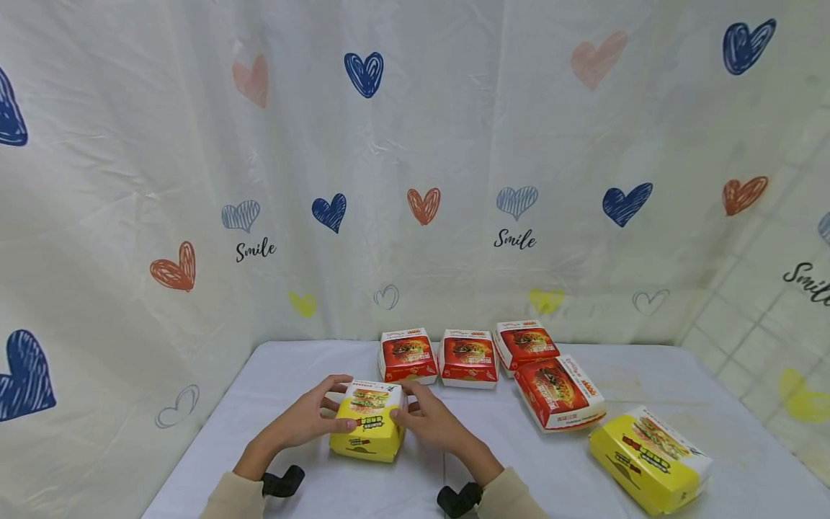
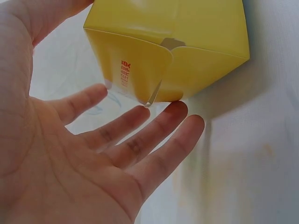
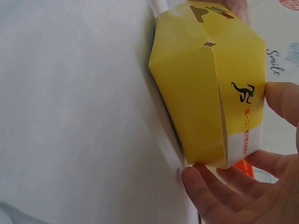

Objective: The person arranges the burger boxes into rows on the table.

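Observation:
A yellow and white burger box (image 1: 368, 427), lid closed, sits near the front of the table. My left hand (image 1: 310, 420) grips its left side, thumb on the front edge and fingers spread toward the back. On the other side my right hand (image 1: 438, 425) holds it in a similar way. In the left wrist view, fingertips meet the lower edge of the yellow box (image 2: 201, 28). The right wrist view shows the thumb and fingertips of the right hand (image 3: 254, 186) at the box's far corner, beside a black figure printed on its yellow side (image 3: 196, 102).
Along the back stand red and white burger boxes (image 1: 408, 355), (image 1: 469, 358) being the middle one, with a third box (image 1: 527, 344) behind a tilted fourth (image 1: 560, 391). Another yellow box (image 1: 648, 461) lies front right. A heart-printed curtain (image 1: 454, 144) hangs behind the white-covered table (image 1: 506, 432).

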`<state>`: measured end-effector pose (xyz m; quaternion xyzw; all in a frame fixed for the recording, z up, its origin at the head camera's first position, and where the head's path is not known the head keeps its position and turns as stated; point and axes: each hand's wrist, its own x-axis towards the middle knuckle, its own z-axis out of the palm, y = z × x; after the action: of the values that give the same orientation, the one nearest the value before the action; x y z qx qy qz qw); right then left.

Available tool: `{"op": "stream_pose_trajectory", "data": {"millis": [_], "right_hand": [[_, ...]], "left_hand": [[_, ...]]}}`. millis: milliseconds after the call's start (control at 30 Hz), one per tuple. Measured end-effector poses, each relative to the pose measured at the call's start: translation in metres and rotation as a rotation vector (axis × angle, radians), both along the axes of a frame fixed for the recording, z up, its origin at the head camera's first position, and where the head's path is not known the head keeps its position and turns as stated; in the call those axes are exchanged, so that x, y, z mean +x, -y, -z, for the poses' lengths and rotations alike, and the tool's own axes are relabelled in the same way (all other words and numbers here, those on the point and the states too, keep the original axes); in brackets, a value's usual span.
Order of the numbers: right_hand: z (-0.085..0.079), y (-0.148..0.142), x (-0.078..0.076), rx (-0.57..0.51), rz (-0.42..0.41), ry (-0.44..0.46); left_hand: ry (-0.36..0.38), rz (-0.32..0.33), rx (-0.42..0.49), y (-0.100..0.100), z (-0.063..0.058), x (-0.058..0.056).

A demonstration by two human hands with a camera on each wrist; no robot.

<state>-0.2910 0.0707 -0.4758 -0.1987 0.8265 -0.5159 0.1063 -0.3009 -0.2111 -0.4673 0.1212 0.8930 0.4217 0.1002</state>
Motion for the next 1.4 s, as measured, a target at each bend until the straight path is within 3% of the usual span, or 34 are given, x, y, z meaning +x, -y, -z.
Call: {"op": "stream_pose_trajectory", "data": {"millis": [633, 1400], "right_hand": [[0.000, 0.001, 0.001, -0.024, 0.022, 0.006], [-0.003, 0.000, 0.000, 0.046, 0.044, 0.011]], "left_hand": [[0.014, 0.059, 0.062, 0.007, 0.000, -0.001], [0.017, 0.091, 0.097, 0.013, 0.004, -0.006]]}}
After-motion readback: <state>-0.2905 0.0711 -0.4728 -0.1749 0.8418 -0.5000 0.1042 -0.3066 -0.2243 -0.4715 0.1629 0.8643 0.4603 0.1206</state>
